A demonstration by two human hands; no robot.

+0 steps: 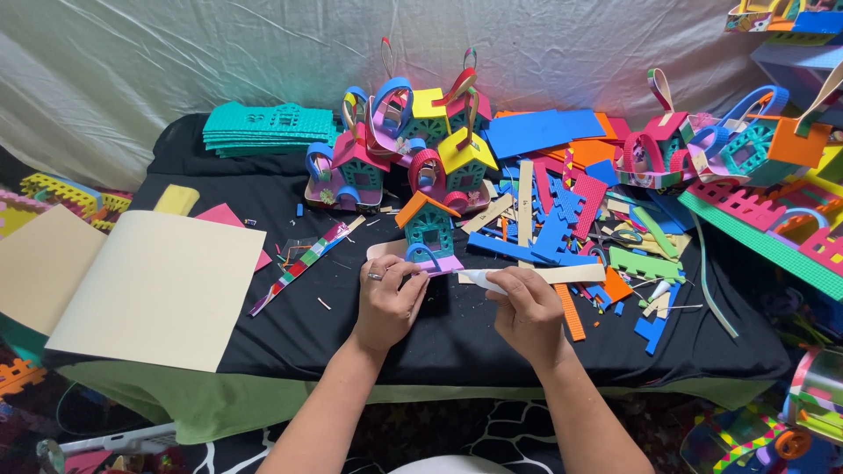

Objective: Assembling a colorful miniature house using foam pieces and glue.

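Hands (457, 303) near table (457, 351) front edge, perhaps gripping cream strip (562, 274)

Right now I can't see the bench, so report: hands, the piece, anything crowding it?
Left hand pinching the small foam house base. Right hand gripping a white glue tube. Foam scraps piled close on the right.

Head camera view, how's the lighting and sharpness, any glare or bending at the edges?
Head view: lighting is soft and even, with crinkle highlights on the white plastic backdrop sheet; the left hand, right hand and small teal foam house with orange roof look sharp; the black table cloth bows slightly, suggesting wide-angle distortion.
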